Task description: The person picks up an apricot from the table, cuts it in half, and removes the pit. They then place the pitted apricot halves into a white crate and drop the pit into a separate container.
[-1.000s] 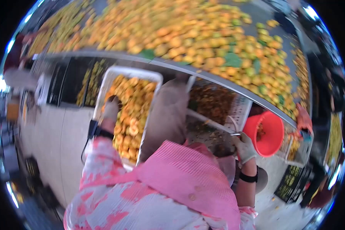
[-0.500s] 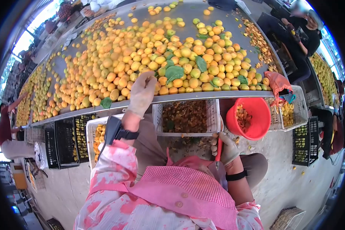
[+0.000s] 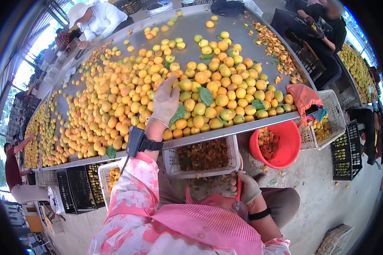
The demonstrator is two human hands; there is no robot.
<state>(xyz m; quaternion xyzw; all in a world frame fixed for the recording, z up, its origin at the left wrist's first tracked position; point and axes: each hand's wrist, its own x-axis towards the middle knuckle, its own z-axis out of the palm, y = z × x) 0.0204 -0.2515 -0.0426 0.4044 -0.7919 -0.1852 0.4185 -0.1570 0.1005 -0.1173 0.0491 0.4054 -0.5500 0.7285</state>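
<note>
My left hand [image 3: 165, 103], in a pale glove, reaches over the heap of apricots [image 3: 127, 93] on the metal table [image 3: 191, 21]. Its fingers stretch forward with the thumb apart, resting among the fruit beside a green leaf [image 3: 178, 114]. Low on the right, my gloved right hand [image 3: 247, 187] is closed round a tool with a red handle [image 3: 238, 189] and metal ends, held near my knee. Just beyond it, under the table edge, a white crate [image 3: 200, 174] holds brown-orange fruit scraps. A red bucket [image 3: 287, 149] with orange pieces inside stands to its right.
An orange-red bag [image 3: 303, 100] hangs at the table's right corner above a white crate [image 3: 334, 112]. Black crates [image 3: 73, 189] line the left side. Other people [image 3: 100, 19] work around the tables. Fruit scraps [image 3: 274, 44] lie along the table's right edge.
My left hand has moved forward, farther over the apricots. My right hand still holds the red-handled tool. The view has shifted, and a person in white now shows at the far left.
</note>
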